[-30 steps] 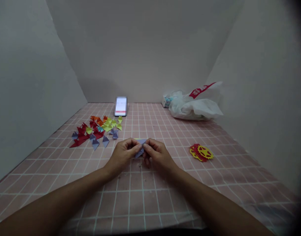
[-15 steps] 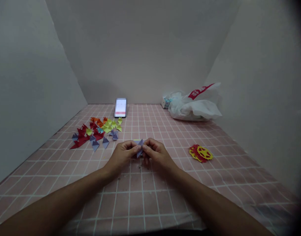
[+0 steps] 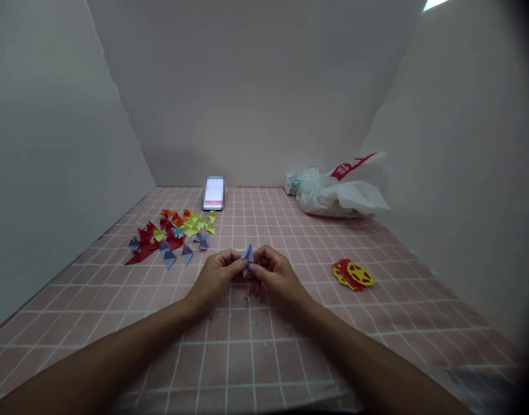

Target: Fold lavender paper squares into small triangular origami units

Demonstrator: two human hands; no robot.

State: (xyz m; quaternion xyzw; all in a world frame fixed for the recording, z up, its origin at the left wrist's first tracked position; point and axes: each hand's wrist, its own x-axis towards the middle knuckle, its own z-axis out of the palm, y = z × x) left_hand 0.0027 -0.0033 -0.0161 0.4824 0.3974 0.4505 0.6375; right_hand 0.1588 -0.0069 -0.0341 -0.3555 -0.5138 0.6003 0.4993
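A small folded purple paper piece (image 3: 248, 253) is held between both hands over the middle of the table. My left hand (image 3: 223, 272) pinches its left side with thumb and fingers closed. On the other side, my right hand (image 3: 273, 272) has its thumb pressed to the paper, its fingers curled behind. A sliver of yellow shows just behind the purple paper; what it belongs to is hidden. Folded purple papers (image 3: 187, 253) lie left of my hands, beside red folded papers (image 3: 143, 251), yellow-green ones (image 3: 190, 226) and orange ones (image 3: 177, 219).
A phone (image 3: 214, 193) with a lit, blurred screen stands at the back. To the back right lie a white plastic bag (image 3: 342, 193) and a small box (image 3: 291, 184). Red and yellow cut-out discs (image 3: 360, 275) are stacked at right on the pink checked tablecloth (image 3: 264, 357).
The purple paper has turned slightly and shows more of its face between my fingers. My view has tilted up a little; the other things lie as before.
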